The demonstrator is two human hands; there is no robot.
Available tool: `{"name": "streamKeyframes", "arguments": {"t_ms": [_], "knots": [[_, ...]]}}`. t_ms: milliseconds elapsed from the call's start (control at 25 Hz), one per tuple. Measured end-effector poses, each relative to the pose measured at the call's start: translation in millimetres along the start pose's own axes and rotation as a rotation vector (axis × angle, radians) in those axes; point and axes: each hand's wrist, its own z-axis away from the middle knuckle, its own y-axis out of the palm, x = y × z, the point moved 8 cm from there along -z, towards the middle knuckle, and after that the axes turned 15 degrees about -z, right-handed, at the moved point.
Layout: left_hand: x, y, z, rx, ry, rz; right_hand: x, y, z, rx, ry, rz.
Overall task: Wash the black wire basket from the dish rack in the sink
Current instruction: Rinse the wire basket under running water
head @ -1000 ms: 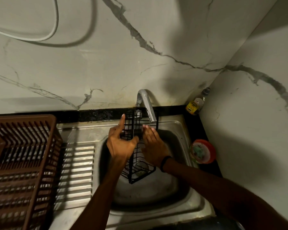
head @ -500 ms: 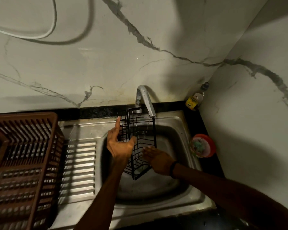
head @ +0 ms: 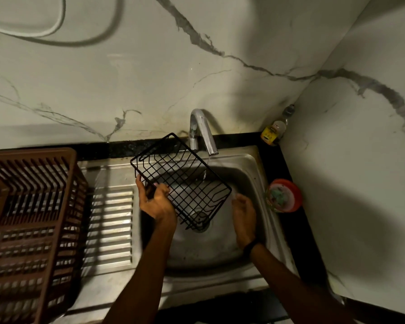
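The room is a dim kitchen corner with white marble walls that have grey veins; a white cable hangs on the far wall at the upper left. A black table carries a steel sink with a ribbed drainboard on its left. On the left of the drainboard stands a brown plastic dish rack.

The black wire basket is in the air above the sink bowl, tilted, its open side toward the camera. A thin stream of water from the chrome tap falls on its far right part. The left grip grasps the wires of its near left edge. The right grip is released, fingers loosely bent, just beside the right corner of the basket; I cannot tell if it touches. A dark band is on that wrist.

In the far corner stands a small bottle with a yellow label. Near it, on the right of the sink, there is a round red container.
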Motion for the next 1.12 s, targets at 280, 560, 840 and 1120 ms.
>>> {"name": "streamKeyframes", "arguments": {"t_ms": [280, 560, 840, 1120], "knots": [[-7, -7, 17, -0.090, 0.005, 0.090, -20, 59, 26, 0.294, 0.517, -0.434], [-32, -13, 42, 0.070, 0.317, -0.044, 14, 83, -1, 0.409, 0.394, -0.640], [0, -30, 38, 0.291, 0.087, -0.099, 30, 101, -45, 0.426, 0.238, -0.509], [11, -46, 21, 0.265, -0.245, 0.179, 48, 105, -68, 0.412, 0.069, -0.392]]}}
